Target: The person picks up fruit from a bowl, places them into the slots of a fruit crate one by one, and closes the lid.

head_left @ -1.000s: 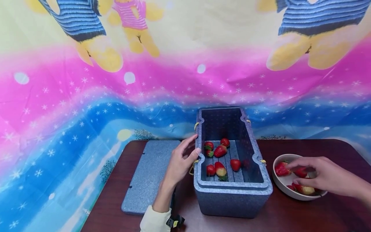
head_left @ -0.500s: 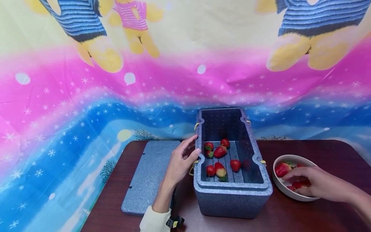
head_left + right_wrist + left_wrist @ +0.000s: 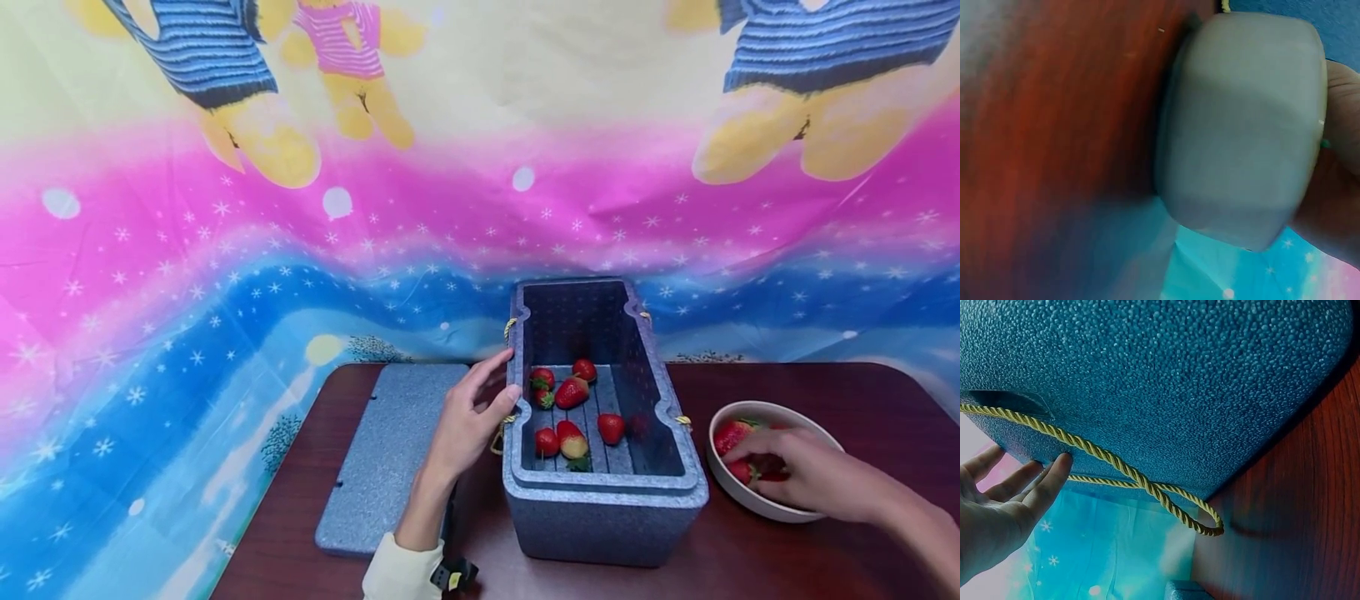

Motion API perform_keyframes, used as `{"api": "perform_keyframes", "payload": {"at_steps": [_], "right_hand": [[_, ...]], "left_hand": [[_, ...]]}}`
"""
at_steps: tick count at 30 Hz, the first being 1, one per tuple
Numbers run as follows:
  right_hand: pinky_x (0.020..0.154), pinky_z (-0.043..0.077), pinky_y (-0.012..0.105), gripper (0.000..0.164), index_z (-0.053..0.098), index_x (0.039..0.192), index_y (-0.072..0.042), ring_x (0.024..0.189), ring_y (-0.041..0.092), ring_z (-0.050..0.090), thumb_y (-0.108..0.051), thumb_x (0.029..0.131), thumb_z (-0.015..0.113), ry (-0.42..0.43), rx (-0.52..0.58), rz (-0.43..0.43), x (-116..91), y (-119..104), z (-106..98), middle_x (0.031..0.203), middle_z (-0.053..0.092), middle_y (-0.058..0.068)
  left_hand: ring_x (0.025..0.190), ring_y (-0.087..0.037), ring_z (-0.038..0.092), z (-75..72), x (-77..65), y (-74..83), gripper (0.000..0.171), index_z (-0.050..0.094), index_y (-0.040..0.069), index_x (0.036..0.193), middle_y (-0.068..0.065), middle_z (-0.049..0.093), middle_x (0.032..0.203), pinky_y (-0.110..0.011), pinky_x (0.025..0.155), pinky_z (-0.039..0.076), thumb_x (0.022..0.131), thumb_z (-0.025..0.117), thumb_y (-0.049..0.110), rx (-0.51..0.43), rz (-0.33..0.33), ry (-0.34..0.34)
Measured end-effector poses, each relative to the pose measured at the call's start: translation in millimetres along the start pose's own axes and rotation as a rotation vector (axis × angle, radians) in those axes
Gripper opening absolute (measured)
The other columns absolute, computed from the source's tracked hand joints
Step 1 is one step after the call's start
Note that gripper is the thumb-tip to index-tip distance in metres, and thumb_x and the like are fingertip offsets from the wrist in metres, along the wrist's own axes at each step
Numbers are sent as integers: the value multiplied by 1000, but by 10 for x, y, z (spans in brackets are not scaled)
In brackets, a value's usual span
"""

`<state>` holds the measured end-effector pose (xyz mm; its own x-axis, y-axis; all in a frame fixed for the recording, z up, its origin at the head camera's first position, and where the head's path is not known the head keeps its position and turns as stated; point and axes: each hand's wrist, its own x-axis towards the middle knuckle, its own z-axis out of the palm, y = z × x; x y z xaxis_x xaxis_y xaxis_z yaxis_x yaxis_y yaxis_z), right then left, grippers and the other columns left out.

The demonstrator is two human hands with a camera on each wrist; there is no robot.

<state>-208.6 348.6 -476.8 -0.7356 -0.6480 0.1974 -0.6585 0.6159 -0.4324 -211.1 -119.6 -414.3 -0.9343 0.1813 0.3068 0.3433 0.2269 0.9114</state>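
Observation:
My left hand (image 3: 465, 421) rests against the left wall of a grey-blue foam box (image 3: 603, 525). In the left wrist view its fingers are fairly straight, with the fingertips at the wall beside a twisted yellow cord (image 3: 1094, 450). Several strawberries (image 3: 572, 392) lie on the floor of the box. To the right, my right hand (image 3: 821, 475) reaches into a pale round bowl (image 3: 720, 492). Its fingers curl round a strawberry (image 3: 742, 472), partly hidden by the hand. Another strawberry (image 3: 729, 435) sits by the bowl's left side. In the right wrist view the bowl's outer wall hides the fingertips.
A flat grey-blue lid (image 3: 390, 458) lies on the dark wooden table (image 3: 285, 517), left of the box. Directly behind the table hangs a colourful printed cloth (image 3: 450, 208). Small yellow cord loops (image 3: 682, 420) stick out at the box rim.
My right hand has lowered into the bowl, its fingers curling in among the strawberries. Strawberries under it have shifted to the left. The left hand has stayed at the box wall.

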Motion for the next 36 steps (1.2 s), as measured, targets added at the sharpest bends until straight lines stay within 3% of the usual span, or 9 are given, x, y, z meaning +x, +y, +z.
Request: {"api": "perform_keyframes", "payload": {"at_steps": [4,7,14,19,22,29,36], "right_hand": [[54,42,18,41,78,115,-18,69,-10,48,-1,81,90,59,-9,33,4,-99,-112,101,71,-12],[51,38,17,43,79,115,-18,61,-11,40,-4,77,94,115,-83,64,22,-183,-216,102,74,-8],[63,51,11,55,80,114,-26,82,-12,63,-7,66,101,233,-235,70,120,-357,-520,101,76,-14],[53,43,18,57,79,118,-25,76,-9,56,-11,67,101,246,-307,116,228,-514,-726,107,80,-3],[53,43,15,60,79,120,-25,75,-10,56,-7,66,101,264,-330,87,316,-597,-830,110,80,-3],[68,48,6,70,80,121,-28,81,-8,66,1,61,100,378,-303,-67,599,-750,-1029,109,77,-11],[69,50,9,69,79,124,-25,85,-9,66,0,63,101,364,-281,-109,866,-864,-1151,112,77,-8]], "left_hand": [[140,-28,63,1,-4,4,53,58,28,156,-4,58,157,-53,112,55,105,70,35,-2,0,-1],[140,-28,63,2,-3,2,53,58,28,156,-4,58,158,-53,112,55,105,70,35,-5,1,-3],[140,-28,63,12,-4,-12,53,58,26,156,-6,58,158,-53,113,54,104,70,33,-5,10,-6],[139,-28,64,20,1,-18,53,58,25,156,-7,59,156,-55,113,54,104,70,31,-11,21,-3],[138,-28,64,21,5,-19,54,58,25,156,-7,60,156,-54,112,54,104,70,32,-12,24,-3],[139,-28,64,11,9,-12,53,59,25,155,-7,60,156,-54,112,55,104,70,34,-11,21,0],[140,-29,63,-1,1,-11,53,58,26,156,-6,59,157,-56,112,55,104,70,34,-3,16,3]]}}
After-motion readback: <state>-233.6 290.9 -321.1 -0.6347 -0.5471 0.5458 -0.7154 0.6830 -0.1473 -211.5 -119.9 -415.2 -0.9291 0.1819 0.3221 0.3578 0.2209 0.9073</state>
